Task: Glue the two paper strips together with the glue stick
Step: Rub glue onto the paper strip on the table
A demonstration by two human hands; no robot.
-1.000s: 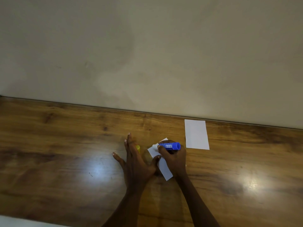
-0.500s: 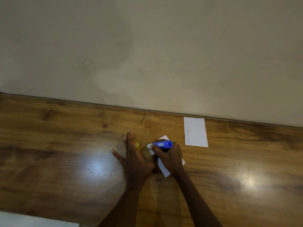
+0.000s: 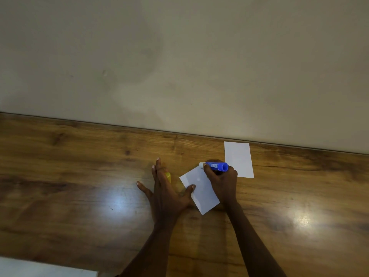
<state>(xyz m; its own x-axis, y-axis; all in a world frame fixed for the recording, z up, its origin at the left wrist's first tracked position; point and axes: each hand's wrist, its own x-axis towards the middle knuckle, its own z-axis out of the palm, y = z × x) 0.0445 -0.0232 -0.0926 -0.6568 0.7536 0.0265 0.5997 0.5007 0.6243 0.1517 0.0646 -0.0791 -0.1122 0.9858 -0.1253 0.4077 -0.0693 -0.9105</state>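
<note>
Indoors, glossy wood table [image 3: 79,176], beige wall [image 3: 179,56], right hand [image 3: 221,182] gripping glue stick [image 3: 216,166], left hand [image 3: 165,194] flat, touching strip [image 3: 199,190].

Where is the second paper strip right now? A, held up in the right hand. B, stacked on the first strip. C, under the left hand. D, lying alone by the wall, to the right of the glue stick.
D: the second paper strip lies flat by the wall, apart from the near strip, which the right hand touches with the glue stick.
</note>
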